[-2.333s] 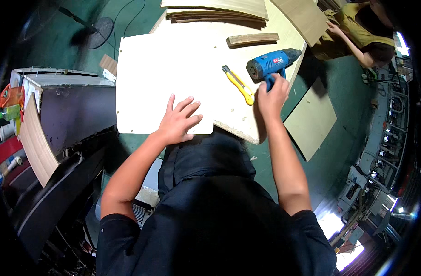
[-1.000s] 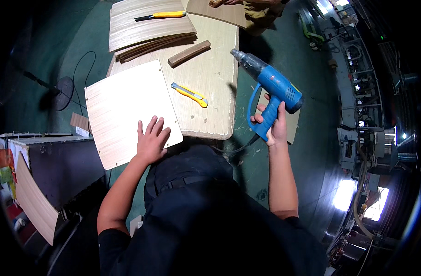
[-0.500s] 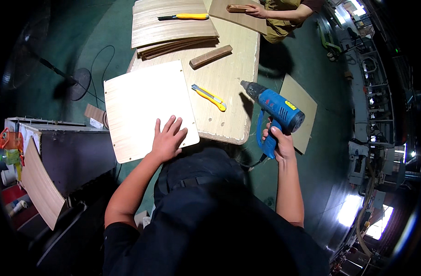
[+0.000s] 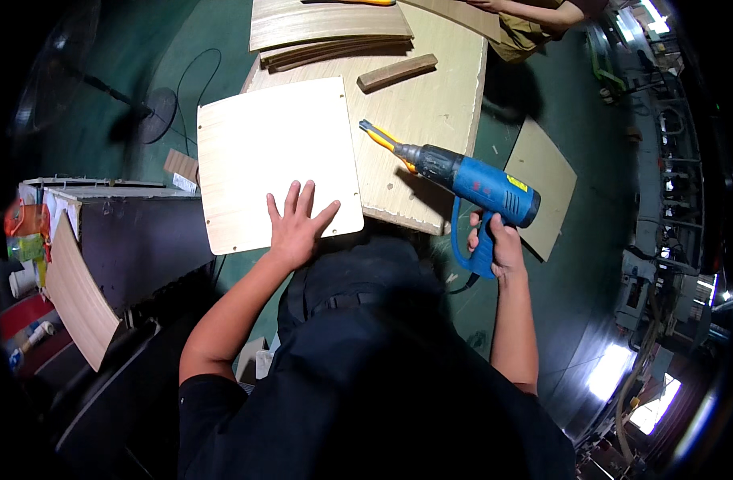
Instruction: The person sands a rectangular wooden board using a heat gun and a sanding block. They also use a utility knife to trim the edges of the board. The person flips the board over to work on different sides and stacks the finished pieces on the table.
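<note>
A pale wood-veneer panel (image 4: 262, 144) with small holes near its edges lies at the table's left, overhanging the near edge. On its lower right part rests my left hand (image 4: 296, 228), flat with fingers spread. My right hand (image 4: 498, 244) is wrapped around the handle of a blue heat gun (image 4: 490, 188), held above the table's right edge. The gun's nozzle points left toward the panel and is apart from it. Behind the nozzle a yellow utility knife (image 4: 377, 133) lies on the table, partly hidden by the gun.
On the table (image 4: 442, 112) are a wooden block (image 4: 397, 73) and a stack of curved veneer panels (image 4: 326, 28) with another knife on top. A co-worker's hand (image 4: 488, 5) is at the far right. A dark cabinet (image 4: 142, 240) stands left; a board (image 4: 546, 192) lies right.
The heat gun has swung left and slightly down, so its nozzle now covers part of the knife. My left hand stays on the panel. The whole view has shifted a little.
</note>
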A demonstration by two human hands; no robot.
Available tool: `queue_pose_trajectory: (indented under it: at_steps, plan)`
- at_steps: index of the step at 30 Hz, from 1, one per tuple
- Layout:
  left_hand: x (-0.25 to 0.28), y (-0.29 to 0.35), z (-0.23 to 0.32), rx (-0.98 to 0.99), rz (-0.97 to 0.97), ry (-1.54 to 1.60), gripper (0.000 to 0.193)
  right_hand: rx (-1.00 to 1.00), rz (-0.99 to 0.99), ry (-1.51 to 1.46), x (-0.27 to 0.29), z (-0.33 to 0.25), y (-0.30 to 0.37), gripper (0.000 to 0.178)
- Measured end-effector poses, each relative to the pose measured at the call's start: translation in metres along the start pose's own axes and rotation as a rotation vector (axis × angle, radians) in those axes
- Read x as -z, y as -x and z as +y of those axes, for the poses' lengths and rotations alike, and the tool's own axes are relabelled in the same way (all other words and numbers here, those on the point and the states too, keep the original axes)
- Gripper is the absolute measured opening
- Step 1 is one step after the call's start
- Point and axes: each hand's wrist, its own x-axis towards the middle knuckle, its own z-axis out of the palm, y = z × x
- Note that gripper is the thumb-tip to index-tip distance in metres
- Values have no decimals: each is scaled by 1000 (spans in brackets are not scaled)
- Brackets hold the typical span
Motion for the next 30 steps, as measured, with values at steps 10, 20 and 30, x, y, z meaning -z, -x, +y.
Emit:
queue_pose_trajectory:
  at_steps: [10,20,30]
  plan:
    - [25,3,5,325,-192,24,116,-276,-123,218,4,-23,-72,35]
    - [55,16,-25,343,-361,-14,110,-319,-323,315,0,-65,-140,34]
    - [71,8,-46,286,-425,-43,108,-391,-457,464,4,-89,-139,26]
